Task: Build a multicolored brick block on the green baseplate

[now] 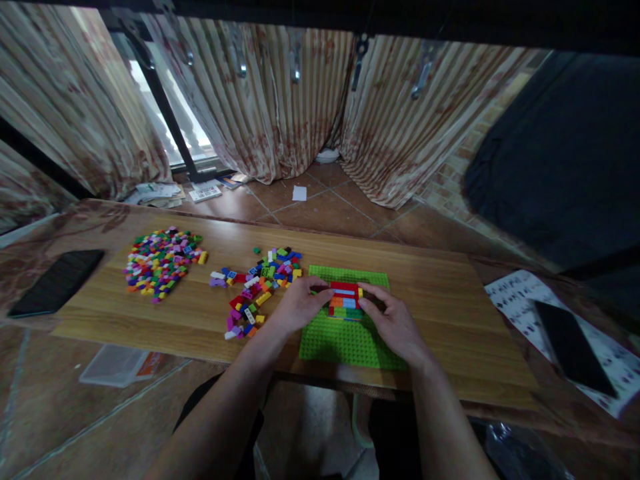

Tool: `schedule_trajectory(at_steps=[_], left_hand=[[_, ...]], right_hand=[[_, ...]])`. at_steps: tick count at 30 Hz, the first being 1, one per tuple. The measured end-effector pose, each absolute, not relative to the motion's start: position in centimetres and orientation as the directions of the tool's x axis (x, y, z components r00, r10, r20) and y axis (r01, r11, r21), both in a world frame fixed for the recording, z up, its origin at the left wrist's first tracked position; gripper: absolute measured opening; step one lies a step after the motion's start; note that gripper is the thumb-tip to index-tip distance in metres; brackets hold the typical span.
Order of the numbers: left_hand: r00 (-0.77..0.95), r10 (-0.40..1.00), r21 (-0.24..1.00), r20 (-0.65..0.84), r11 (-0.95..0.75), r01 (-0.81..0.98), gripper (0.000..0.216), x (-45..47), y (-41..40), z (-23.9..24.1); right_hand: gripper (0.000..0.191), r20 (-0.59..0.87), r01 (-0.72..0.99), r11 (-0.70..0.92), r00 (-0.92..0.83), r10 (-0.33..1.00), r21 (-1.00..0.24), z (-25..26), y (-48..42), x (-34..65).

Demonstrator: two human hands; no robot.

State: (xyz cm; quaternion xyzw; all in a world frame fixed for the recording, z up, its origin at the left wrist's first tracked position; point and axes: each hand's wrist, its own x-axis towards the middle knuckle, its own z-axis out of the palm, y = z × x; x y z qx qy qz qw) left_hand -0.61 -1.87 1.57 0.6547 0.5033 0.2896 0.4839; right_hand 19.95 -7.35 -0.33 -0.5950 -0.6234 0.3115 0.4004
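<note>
A small build of toy bricks [345,303] in red, light blue, orange and green stands on a green studded baseplate [345,350]. My left hand [301,305] grips the left end of the build, its thumb pressed to the side and its index finger bent behind. At the opposite end my right hand [395,323] is closed with thumb and index finger on the build, beside a small yellow brick [361,293]. Whether that yellow brick is fixed to the build or loose in the fingers cannot be made out.
Left of the baseplate, loose mixed bricks [260,287] lie scattered on the wooden table [450,333]. A bigger brick pile [163,260] is farther left. A dark tablet-like slab [55,280] rests at the left end; a black phone [573,347] lies on a printed sheet [515,293] at right.
</note>
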Motion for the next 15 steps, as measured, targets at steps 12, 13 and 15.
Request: schedule_trajectory(at_steps=[12, 13, 15], left_hand=[[0.318, 0.944, 0.916, -0.088, -0.048, 0.398, 0.024, -0.7, -1.9, 1.8], [0.319, 0.944, 0.915, -0.09, -0.048, 0.4, 0.024, -0.7, -1.9, 1.8], [0.316, 0.945, 0.916, -0.088, -0.048, 0.399, 0.023, -0.7, -1.9, 1.8]], right_hand=[[0.039, 0.155, 0.534, 0.065, 0.125, 0.98, -0.843, -0.4, -7.1, 18.9], [0.039, 0.157, 0.542, 0.067, 0.122, 0.98, -0.838, -0.3, -7.0, 18.9], [0.039, 0.166, 0.558, 0.075, 0.112, 0.98, -0.826, -0.1, -7.0, 18.8]])
